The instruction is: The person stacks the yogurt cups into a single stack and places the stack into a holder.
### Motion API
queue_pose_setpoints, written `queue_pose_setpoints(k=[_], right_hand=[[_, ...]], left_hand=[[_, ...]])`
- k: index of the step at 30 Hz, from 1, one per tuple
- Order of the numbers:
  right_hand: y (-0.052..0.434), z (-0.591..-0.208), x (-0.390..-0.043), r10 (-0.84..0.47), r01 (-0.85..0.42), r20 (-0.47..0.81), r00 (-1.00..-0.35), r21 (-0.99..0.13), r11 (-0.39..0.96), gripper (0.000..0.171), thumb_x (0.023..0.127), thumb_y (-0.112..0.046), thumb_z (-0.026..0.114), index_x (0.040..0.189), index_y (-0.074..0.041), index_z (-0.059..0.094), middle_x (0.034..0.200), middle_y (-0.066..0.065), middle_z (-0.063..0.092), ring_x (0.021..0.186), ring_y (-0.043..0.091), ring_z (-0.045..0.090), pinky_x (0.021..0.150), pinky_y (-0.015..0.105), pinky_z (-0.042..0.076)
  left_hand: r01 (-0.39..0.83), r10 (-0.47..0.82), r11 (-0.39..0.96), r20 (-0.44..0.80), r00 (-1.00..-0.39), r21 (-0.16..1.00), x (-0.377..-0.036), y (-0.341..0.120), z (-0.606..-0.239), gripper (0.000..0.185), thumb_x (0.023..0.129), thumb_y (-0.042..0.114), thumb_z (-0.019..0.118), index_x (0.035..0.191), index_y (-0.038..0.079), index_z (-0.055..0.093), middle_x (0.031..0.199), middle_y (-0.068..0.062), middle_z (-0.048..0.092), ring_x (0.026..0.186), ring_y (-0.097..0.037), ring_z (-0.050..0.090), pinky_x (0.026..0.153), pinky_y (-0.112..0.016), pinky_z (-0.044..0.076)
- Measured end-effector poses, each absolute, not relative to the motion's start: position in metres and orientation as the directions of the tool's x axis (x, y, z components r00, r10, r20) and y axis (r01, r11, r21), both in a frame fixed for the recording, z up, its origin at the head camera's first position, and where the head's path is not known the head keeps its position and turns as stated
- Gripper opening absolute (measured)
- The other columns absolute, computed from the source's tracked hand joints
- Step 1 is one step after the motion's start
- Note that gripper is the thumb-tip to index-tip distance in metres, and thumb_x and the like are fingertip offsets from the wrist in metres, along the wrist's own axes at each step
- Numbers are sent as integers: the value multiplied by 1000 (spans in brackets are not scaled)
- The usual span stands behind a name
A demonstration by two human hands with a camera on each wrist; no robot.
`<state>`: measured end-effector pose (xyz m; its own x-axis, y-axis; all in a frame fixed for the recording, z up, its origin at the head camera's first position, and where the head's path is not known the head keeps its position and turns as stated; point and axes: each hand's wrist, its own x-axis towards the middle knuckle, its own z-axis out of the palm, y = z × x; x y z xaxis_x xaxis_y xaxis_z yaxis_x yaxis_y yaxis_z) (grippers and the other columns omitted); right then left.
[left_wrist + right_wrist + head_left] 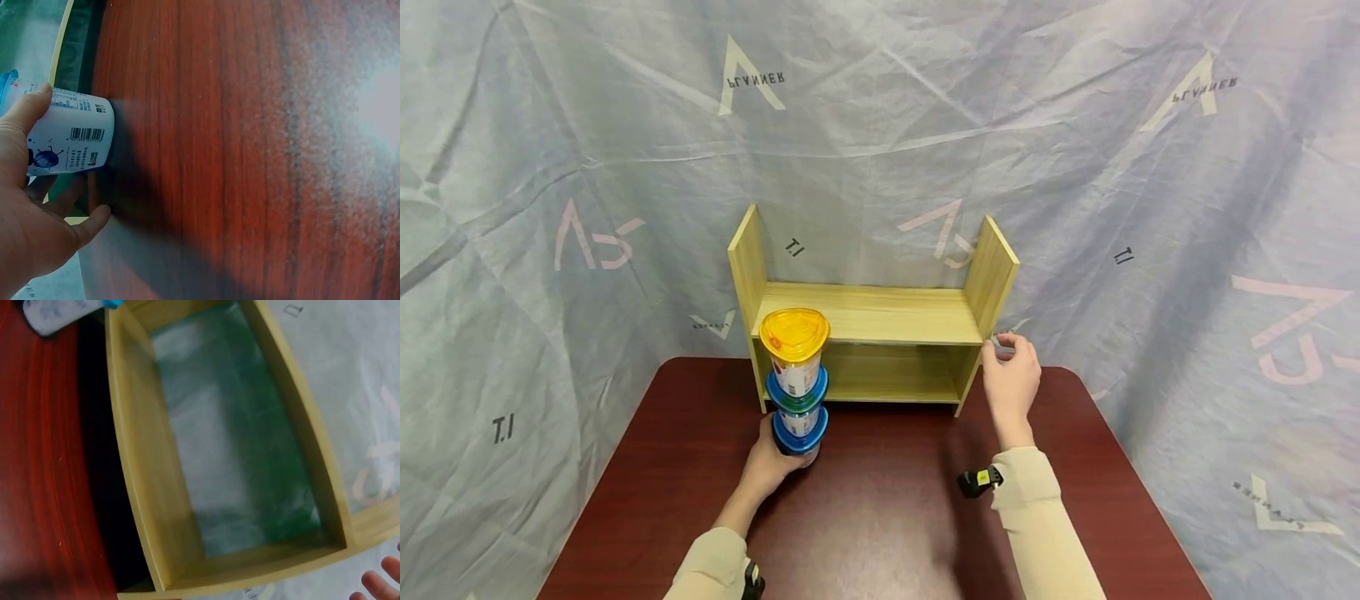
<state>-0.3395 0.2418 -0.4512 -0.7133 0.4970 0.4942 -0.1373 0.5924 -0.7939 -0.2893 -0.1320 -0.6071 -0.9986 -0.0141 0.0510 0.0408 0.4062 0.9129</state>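
Three lidded cups stand stacked on the dark red table (pixel 880 508) in front of the wooden shelf's (pixel 865 312) left end. The top cup (pixel 793 346) has a yellow lid and the two below have blue lids. My left hand (pixel 775 454) grips the bottom cup (pixel 802 435). The left wrist view shows the thumb and fingers of that left hand (pixel 28 212) wrapped round the white printed cup (pixel 78 137). My right hand (pixel 1003 354) hovers with relaxed fingers at the shelf's right side panel (pixel 992 275), holding nothing. Whether it touches the panel is unclear. Its fingertips (pixel 375 584) show beside the shelf (pixel 144 487).
The two-tier shelf stands at the table's back edge, both tiers bare. A wrinkled grey-blue cloth backdrop (pixel 1075 167) hangs behind and around the table. Bare tabletop (pixel 250 156) stretches between my arms and out to the front edge.
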Motion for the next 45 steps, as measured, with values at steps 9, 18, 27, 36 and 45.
queue_pose_setpoints(k=[9, 18, 27, 36, 45], right_hand=[[253, -452, -352, 476, -101, 490, -731, -767, 634, 33, 96, -30, 69, 117, -5, 67, 114, 13, 64, 100, 35, 63, 80, 51, 49], [256, -443, -363, 455, -79, 507, -732, -727, 682, 35, 95, -36, 72, 116, -8, 69, 112, 11, 67, 97, 31, 62, 78, 50, 48], [255, -438, -373, 449, -47, 538, -713, -676, 735, 31, 94, -34, 74, 108, -6, 72, 103, 9, 73, 91, 30, 67, 77, 49, 51], [252, -438, -376, 446, -47, 576, -685, -647, 761, 19, 95, -23, 71, 96, -4, 70, 91, 13, 74, 82, 33, 68, 72, 50, 51], [247, -437, -377, 448, -59, 589, -673, -647, 760, 19, 96, -23, 72, 97, -5, 70, 92, 13, 74, 81, 37, 67, 70, 51, 51]], left_hand=[[43, -25, 421, 59, -998, 906, -287, -130, -606, 104, 77, 27, 90, 152, 2, 23, 145, -26, 47, 130, -41, 50, 110, -58, 37], [50, -27, 436, 68, -997, 899, -287, -130, -609, 104, 76, 25, 92, 152, 1, 24, 145, -27, 47, 130, -43, 49, 110, -59, 36], [35, -30, 459, 55, -998, 888, -288, -129, -610, 103, 75, 28, 91, 150, -4, 28, 143, -29, 50, 129, -43, 51, 109, -59, 39], [16, -31, 469, 35, -999, 883, -284, -128, -607, 102, 76, 29, 90, 150, -6, 30, 141, -30, 51, 128, -43, 52, 107, -59, 40], [17, -62, 502, 56, -996, 865, -286, -130, -610, 98, 75, 30, 91, 148, -5, 35, 138, -28, 55, 125, -42, 55, 105, -58, 43]])
